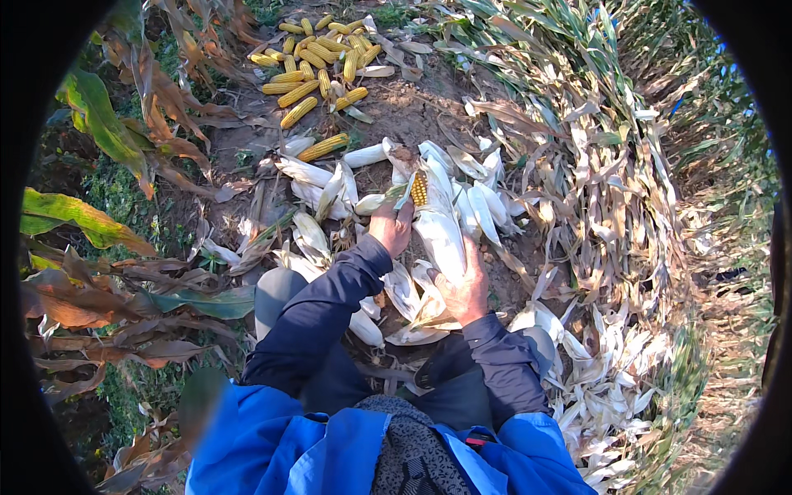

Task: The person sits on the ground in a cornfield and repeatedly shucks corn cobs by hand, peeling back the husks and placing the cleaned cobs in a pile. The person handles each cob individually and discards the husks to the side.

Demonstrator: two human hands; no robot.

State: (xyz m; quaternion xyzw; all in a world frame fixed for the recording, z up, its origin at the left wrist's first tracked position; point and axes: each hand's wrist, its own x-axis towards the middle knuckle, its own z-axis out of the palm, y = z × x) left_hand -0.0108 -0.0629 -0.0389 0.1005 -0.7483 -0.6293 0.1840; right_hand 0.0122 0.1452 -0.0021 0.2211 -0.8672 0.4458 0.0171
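Note:
Between my hands is an ear of corn (419, 189) with part of its yellow kernels bare near the tip. Its pale dry husk (440, 238) still wraps the lower part. My right hand (465, 286) grips the husked base end from the right. At the upper left of the ear, my left hand (392, 226) pinches a strip of husk (406, 193) pulled aside from the kernels. Around both hands lie several ears in whitish husks (311, 238) and loose husk leaves (402, 291). One bare yellow ear (323, 148) rests just beyond them.
A heap of husked yellow ears (315, 55) lies on the soil at the far side. Cut corn stalks (606, 161) are piled along the right, above discarded husks (609, 383). Standing corn plants with drying leaves (80, 216) edge the left. My bent knees (276, 297) flank the work.

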